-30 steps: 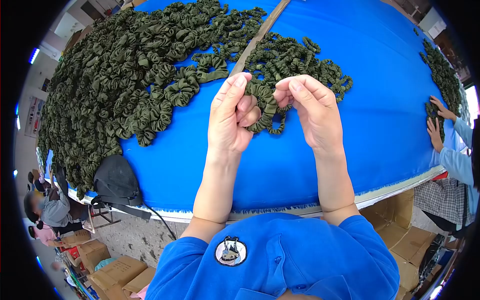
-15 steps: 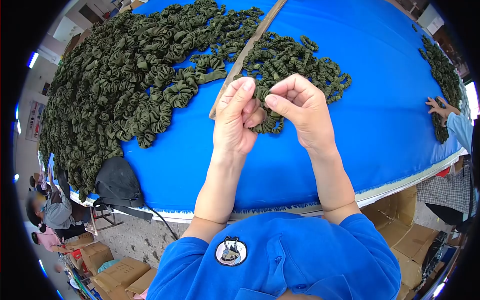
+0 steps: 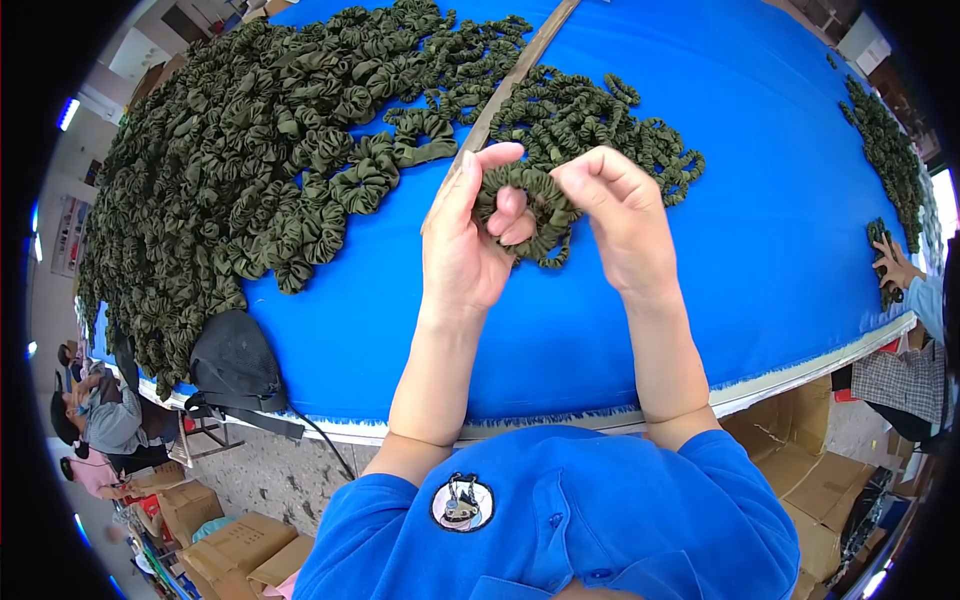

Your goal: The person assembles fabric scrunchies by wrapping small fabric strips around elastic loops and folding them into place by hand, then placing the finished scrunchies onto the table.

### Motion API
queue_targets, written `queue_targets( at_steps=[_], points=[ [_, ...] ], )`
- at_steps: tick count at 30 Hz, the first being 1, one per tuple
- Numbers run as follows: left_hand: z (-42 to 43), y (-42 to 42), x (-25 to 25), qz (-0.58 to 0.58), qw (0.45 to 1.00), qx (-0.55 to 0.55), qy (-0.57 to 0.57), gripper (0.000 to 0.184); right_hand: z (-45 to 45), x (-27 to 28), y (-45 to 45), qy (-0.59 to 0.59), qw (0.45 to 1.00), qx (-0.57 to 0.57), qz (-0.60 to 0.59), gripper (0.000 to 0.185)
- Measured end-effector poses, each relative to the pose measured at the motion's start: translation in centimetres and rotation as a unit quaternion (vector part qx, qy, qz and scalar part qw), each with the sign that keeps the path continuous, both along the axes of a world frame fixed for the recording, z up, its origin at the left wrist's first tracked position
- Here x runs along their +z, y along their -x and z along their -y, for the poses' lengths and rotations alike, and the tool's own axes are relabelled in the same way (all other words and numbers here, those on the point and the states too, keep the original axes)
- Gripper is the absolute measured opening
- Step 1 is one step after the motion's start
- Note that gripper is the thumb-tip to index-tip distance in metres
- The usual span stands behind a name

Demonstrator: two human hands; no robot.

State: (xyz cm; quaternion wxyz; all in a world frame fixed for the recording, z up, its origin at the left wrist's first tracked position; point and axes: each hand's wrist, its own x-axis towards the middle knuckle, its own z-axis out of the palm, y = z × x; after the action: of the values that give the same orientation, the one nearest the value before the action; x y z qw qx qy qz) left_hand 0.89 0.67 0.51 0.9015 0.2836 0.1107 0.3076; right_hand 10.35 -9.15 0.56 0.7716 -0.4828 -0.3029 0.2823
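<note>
A dark green scrunchie (image 3: 548,205) hangs between my two hands over the blue-covered table. My left hand (image 3: 468,235) has fingers passed through its ring, with the thumb and index finger raised beside it. At the ring's upper right edge, my right hand (image 3: 622,215) pinches the fabric between thumb and bent fingers. Just beyond the hands lies a pile of thin, tightly gathered green scrunchies (image 3: 600,120). Left of it spreads a much larger heap of fuller green scrunchies (image 3: 240,140).
A wooden strip (image 3: 505,100) separates the two piles. A black cap-like bag (image 3: 237,365) lies at the table's front left edge. At the far right, another person's hand (image 3: 895,265) touches more green scrunchies (image 3: 885,150). Cardboard boxes (image 3: 245,550) stand on the floor.
The scrunchie has turned so its ring now faces me, and my left thumb and index finger have spread apart. My right hand has shifted slightly right. The other person's hand has moved down.
</note>
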Motion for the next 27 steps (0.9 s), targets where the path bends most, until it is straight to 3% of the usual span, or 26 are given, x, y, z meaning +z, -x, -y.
queue_targets(
  at_steps=[3, 7, 9, 13, 17, 19, 24, 26, 27],
  points=[
    [0.3, -0.3, 0.1, -0.005, 0.999, -0.034, -0.012, 0.024, -0.1, 0.8, -0.3, -0.025, 0.998, -0.044, -0.024, 0.002],
    [0.6, -0.4, -0.2, -0.031, 0.996, -0.044, -0.071, 0.025, 0.5, 1.2, -0.4, -0.014, 0.999, 0.021, -0.04, 0.002],
    [0.7, -0.5, -0.6, -0.054, 0.99, -0.045, -0.122, 0.026, 0.8, 0.7, -0.8, 0.027, 0.999, 0.035, 0.031, 0.005],
    [-1.8, 0.6, -1.3, 0.001, 0.996, -0.052, -0.073, 0.03, 1.2, 0.3, -1.5, 0.056, 0.995, 0.018, 0.078, 0.006],
    [-1.0, 0.1, -0.6, -0.072, 0.978, -0.053, -0.187, 0.032, 1.8, 0.6, -1.9, 0.064, 0.992, -0.037, 0.103, 0.005],
    [-1.1, -0.4, -0.6, -0.087, 0.969, 0.076, -0.219, 0.033, 4.6, -0.2, -4.7, 0.1, 0.97, -0.186, 0.122, 0.006],
    [-5.0, 1.9, -1.0, 0.036, 0.991, 0.075, -0.103, 0.028, 16.3, -5.9, -13.3, 0.208, 0.878, -0.415, 0.118, 0.014],
    [-5.4, 2.3, -1.2, 0.069, 0.993, 0.069, -0.074, 0.027, 21.0, -9.5, -16.5, 0.301, 0.825, -0.464, 0.114, 0.016],
    [-5.3, 2.4, -1.2, 0.077, 0.993, 0.061, -0.064, 0.027, 21.9, -10.6, -16.7, 0.415, 0.743, -0.493, 0.182, 0.016]
  ],
)
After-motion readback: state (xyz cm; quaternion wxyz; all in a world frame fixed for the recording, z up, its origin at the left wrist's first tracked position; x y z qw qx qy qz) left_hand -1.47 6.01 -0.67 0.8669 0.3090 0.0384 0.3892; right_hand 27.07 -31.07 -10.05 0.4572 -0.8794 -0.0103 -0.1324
